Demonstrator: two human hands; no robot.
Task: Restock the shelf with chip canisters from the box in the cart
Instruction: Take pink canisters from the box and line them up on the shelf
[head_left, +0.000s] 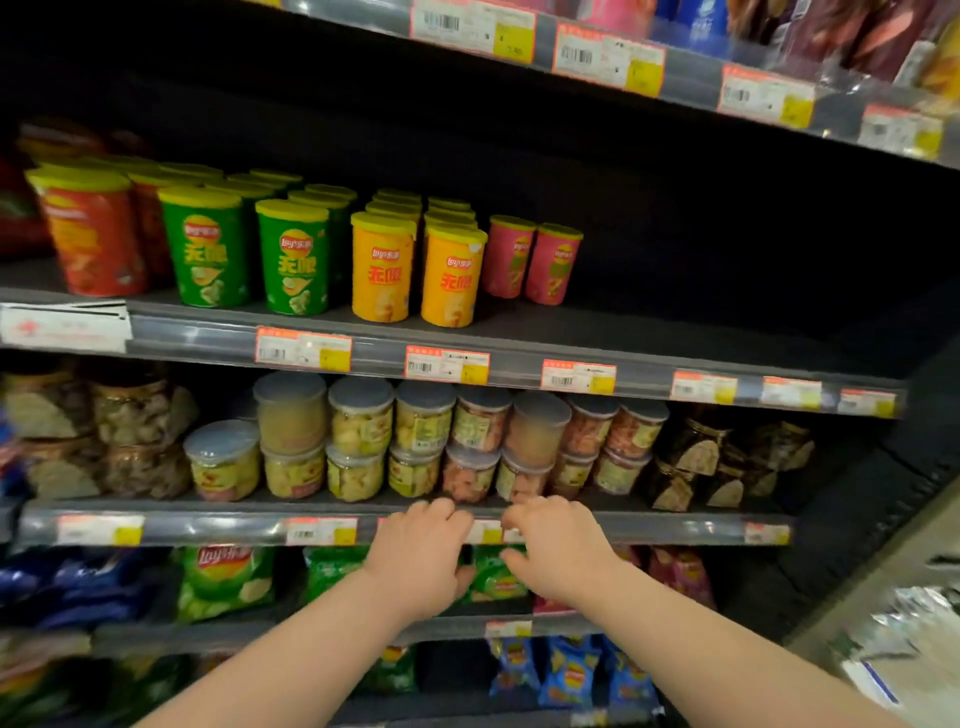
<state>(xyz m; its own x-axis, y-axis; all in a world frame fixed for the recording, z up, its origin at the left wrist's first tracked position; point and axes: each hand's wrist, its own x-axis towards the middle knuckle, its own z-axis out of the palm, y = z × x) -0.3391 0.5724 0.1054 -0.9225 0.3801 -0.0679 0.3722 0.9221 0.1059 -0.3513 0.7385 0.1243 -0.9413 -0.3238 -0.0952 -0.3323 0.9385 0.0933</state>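
Chip canisters with yellow lids stand in rows on the middle shelf (524, 340): red ones (96, 239) at the left, then green (213, 257), orange (382, 270), and two pink ones (553, 262) set further back. To the right of the pink ones the shelf is bare. My left hand (418, 558) and my right hand (558, 545) are side by side one shelf lower, in front of its price rail. Their fingers are loosely curled and hold nothing.
Clear tubs of snacks (358, 421) are stacked on the shelf behind my hands. Chip bags (223, 577) fill the lower shelves. Price tags (447, 364) line the rails. A pale edge with crinkled plastic (893, 629) shows at the bottom right.
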